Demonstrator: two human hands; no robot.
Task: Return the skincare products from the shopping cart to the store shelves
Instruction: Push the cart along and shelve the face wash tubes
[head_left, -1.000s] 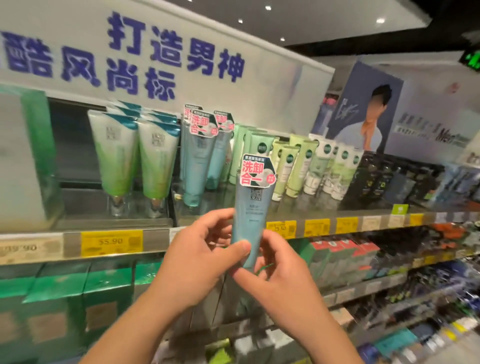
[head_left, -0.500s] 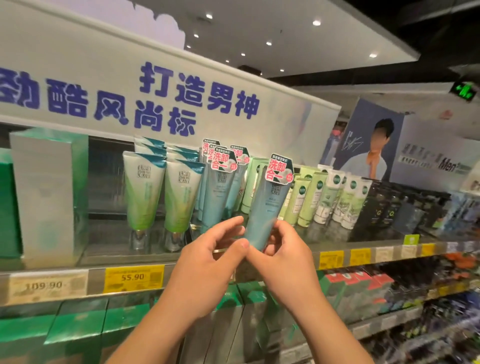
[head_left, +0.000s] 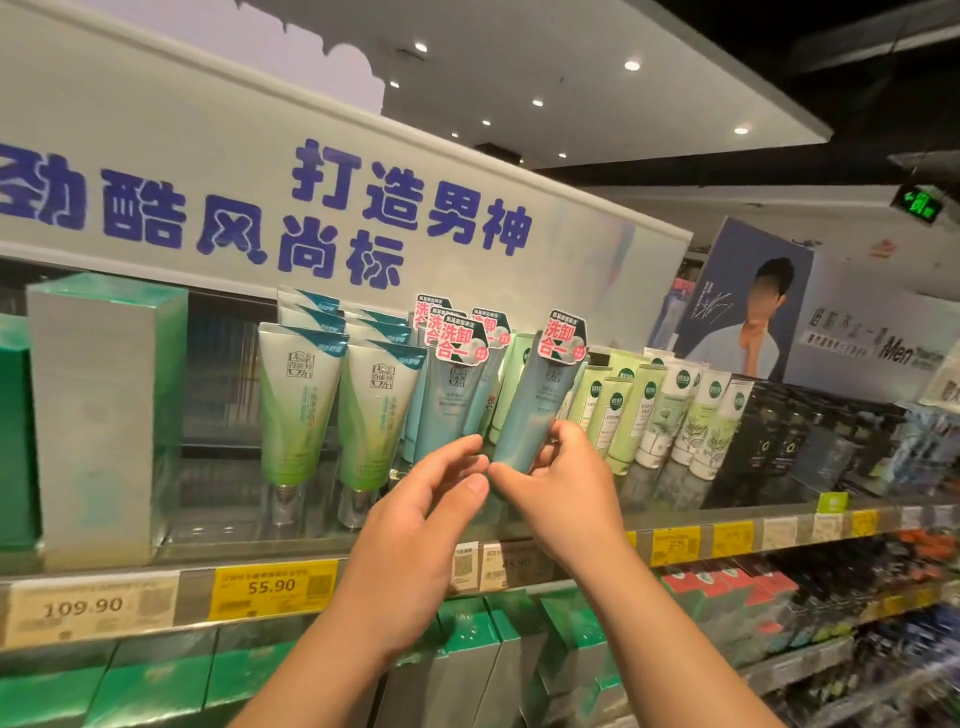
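Our right hand (head_left: 563, 480) grips the teal tube (head_left: 537, 405) near its base, tilted above the shelf (head_left: 753, 512) beside matching tubes (head_left: 449, 395), while our left hand (head_left: 415, 514), fingers loosely spread, touches its lower end, under a blue-lettered banner (head_left: 260, 171).

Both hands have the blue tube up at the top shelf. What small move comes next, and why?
Probably ease the blue tube down and left to stand beside the matching pink-tagged tubes. The right hand pinches its lower end, the left hand steadies it, and it leans tilted, its base hidden.
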